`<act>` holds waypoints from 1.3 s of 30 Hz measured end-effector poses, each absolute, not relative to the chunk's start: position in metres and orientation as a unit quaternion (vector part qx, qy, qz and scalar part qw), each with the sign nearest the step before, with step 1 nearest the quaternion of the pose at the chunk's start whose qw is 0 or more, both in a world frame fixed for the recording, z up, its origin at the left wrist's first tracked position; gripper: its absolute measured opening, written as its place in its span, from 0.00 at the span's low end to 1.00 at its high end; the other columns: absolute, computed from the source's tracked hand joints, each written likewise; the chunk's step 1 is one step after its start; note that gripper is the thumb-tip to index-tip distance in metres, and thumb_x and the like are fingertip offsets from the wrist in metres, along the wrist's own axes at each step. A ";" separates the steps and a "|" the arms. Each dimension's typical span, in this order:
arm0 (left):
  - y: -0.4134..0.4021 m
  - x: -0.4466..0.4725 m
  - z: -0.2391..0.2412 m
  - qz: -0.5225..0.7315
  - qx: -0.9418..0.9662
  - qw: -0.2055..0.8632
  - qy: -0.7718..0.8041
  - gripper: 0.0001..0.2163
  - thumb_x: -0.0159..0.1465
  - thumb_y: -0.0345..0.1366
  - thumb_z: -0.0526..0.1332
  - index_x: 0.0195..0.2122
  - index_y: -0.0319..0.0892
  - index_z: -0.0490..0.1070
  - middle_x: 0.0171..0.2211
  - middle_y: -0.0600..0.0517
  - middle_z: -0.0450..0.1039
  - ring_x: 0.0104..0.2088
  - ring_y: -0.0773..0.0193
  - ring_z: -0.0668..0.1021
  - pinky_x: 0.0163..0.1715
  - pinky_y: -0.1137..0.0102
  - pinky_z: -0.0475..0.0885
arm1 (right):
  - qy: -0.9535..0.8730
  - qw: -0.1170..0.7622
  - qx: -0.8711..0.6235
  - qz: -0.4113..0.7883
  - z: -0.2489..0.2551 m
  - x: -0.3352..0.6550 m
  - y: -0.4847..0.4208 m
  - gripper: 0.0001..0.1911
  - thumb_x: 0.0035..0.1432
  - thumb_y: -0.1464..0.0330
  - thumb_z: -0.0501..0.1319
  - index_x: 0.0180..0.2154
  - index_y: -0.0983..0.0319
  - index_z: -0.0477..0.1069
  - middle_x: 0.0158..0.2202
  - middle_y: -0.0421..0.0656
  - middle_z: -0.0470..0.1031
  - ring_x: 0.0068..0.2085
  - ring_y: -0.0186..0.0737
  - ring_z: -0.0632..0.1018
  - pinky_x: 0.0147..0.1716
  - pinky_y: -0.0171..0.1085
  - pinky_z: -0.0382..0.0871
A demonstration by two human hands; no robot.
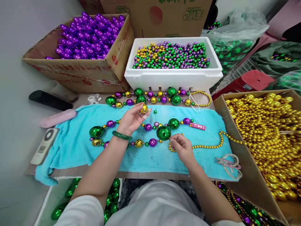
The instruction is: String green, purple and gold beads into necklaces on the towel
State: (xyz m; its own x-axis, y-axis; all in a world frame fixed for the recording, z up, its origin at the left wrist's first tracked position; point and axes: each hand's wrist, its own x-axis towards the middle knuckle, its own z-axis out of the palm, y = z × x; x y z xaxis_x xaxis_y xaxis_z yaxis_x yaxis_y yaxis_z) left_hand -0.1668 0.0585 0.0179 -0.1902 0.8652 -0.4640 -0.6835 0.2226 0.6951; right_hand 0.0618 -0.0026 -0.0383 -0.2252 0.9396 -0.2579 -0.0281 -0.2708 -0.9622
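Note:
Between thumb and fingers, my left hand (132, 121) grips a shiny gold bead (143, 108). A pale thread runs from it down towards small beads and a large green bead (163, 133). My right hand (182, 147) is closed in a pinch at that green bead's right side; what sits between its fingertips is too small to make out. Around both hands, a strand with green, purple (152, 142) and gold balls curves over the turquoise towel (70, 153). A gold bead chain (207, 146) extends rightwards from beneath my right hand. One small green bead (155, 111) lies loose.
Scissors (228, 163) and a pink packet (197, 126) lie on the towel. A finished-looking bead strand (153, 100) stretches behind it. Further back stand a carton of purple balls (117, 53) and a white foam box (174, 77). A carton of gold beads (249, 160) is right.

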 end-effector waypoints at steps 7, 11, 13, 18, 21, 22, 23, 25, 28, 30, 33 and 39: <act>0.058 -0.165 0.016 0.628 0.098 0.623 0.456 0.04 0.59 0.26 0.62 0.36 0.38 0.71 0.30 0.51 0.76 0.35 0.63 0.81 0.39 0.69 0.77 | -0.468 0.381 -0.497 0.624 -0.037 0.063 -0.003 0.11 0.49 0.60 0.63 0.27 0.61 0.69 0.17 0.36 0.66 0.19 0.30 0.65 0.20 0.32 0.58; 0.054 -0.163 0.014 0.628 0.142 0.614 0.457 0.08 0.57 0.26 0.64 0.37 0.39 0.69 0.31 0.51 0.75 0.36 0.64 0.81 0.40 0.69 0.76 | -0.462 0.383 -0.500 0.624 -0.037 0.062 -0.004 0.11 0.48 0.60 0.63 0.26 0.61 0.68 0.17 0.36 0.65 0.19 0.30 0.64 0.19 0.32 0.58; 0.051 -0.158 0.011 0.643 0.183 0.582 0.462 0.12 0.55 0.26 0.65 0.39 0.41 0.68 0.32 0.53 0.74 0.37 0.64 0.80 0.40 0.69 0.75 | -0.457 0.384 -0.504 0.625 -0.036 0.061 -0.004 0.11 0.47 0.60 0.63 0.26 0.61 0.68 0.17 0.36 0.65 0.19 0.30 0.64 0.19 0.32 0.58; 0.041 -0.138 0.005 0.682 0.279 0.477 0.479 0.26 0.49 0.25 0.70 0.48 0.48 0.65 0.39 0.56 0.68 0.39 0.67 0.79 0.39 0.72 0.73 | -0.448 0.391 -0.511 0.621 -0.036 0.058 -0.004 0.12 0.47 0.59 0.64 0.26 0.61 0.68 0.17 0.37 0.67 0.19 0.30 0.66 0.19 0.32 0.60; 0.037 -0.132 0.004 0.671 0.314 0.472 0.479 0.29 0.50 0.26 0.71 0.51 0.50 0.64 0.42 0.56 0.65 0.40 0.68 0.78 0.43 0.71 0.73 | -0.452 0.394 -0.510 0.616 -0.037 0.059 -0.004 0.13 0.48 0.58 0.64 0.26 0.61 0.68 0.17 0.37 0.67 0.20 0.31 0.66 0.20 0.32 0.60; 0.036 -0.131 0.004 0.668 0.325 0.469 0.478 0.30 0.50 0.26 0.70 0.53 0.51 0.63 0.42 0.56 0.65 0.41 0.67 0.78 0.43 0.71 0.73 | -0.454 0.396 -0.510 0.614 -0.036 0.060 -0.003 0.13 0.48 0.58 0.64 0.26 0.61 0.68 0.17 0.37 0.67 0.20 0.31 0.66 0.20 0.32 0.60; 0.036 -0.130 0.004 0.665 0.336 0.465 0.478 0.32 0.50 0.26 0.70 0.54 0.52 0.62 0.42 0.55 0.65 0.41 0.67 0.78 0.43 0.71 0.73 | -0.456 0.397 -0.510 0.612 -0.036 0.062 -0.003 0.13 0.48 0.58 0.64 0.26 0.61 0.69 0.17 0.37 0.67 0.20 0.31 0.66 0.20 0.32 0.60; 0.035 -0.129 0.005 0.662 0.351 0.457 0.479 0.34 0.50 0.25 0.70 0.55 0.53 0.61 0.42 0.55 0.65 0.42 0.66 0.78 0.43 0.71 0.72 | -0.457 0.398 -0.512 0.609 -0.035 0.063 -0.002 0.13 0.48 0.58 0.64 0.26 0.61 0.69 0.17 0.37 0.67 0.20 0.30 0.66 0.20 0.31 0.61; 0.033 -0.125 0.007 0.648 0.351 0.476 0.479 0.34 0.49 0.25 0.71 0.55 0.53 0.61 0.43 0.55 0.65 0.42 0.66 0.77 0.43 0.71 0.72 | -0.445 0.399 -0.511 0.618 -0.033 0.063 -0.001 0.14 0.47 0.57 0.65 0.26 0.61 0.69 0.17 0.37 0.68 0.20 0.31 0.68 0.20 0.32 0.62; 0.032 -0.121 0.009 0.635 0.340 0.500 0.481 0.33 0.49 0.25 0.71 0.54 0.53 0.62 0.43 0.55 0.65 0.41 0.66 0.77 0.42 0.71 0.73 | -0.423 0.402 -0.512 0.631 -0.032 0.062 0.000 0.15 0.45 0.57 0.67 0.27 0.61 0.69 0.18 0.38 0.69 0.20 0.31 0.68 0.19 0.31 0.62; 0.031 -0.114 0.009 0.625 0.319 0.519 0.487 0.33 0.47 0.24 0.71 0.53 0.51 0.62 0.43 0.55 0.64 0.40 0.66 0.77 0.39 0.70 0.74 | -0.388 0.400 -0.523 0.645 -0.033 0.062 0.002 0.17 0.42 0.56 0.69 0.27 0.61 0.69 0.20 0.39 0.72 0.20 0.32 0.70 0.16 0.31 0.60; 0.040 -0.123 0.011 0.591 0.337 0.558 0.474 0.31 0.50 0.33 0.72 0.55 0.50 0.64 0.42 0.52 0.68 0.40 0.65 0.76 0.38 0.72 0.72 | -0.325 0.384 -0.519 0.691 -0.043 0.071 0.010 0.18 0.39 0.58 0.72 0.26 0.63 0.72 0.21 0.40 0.72 0.20 0.29 0.68 0.15 0.28 0.55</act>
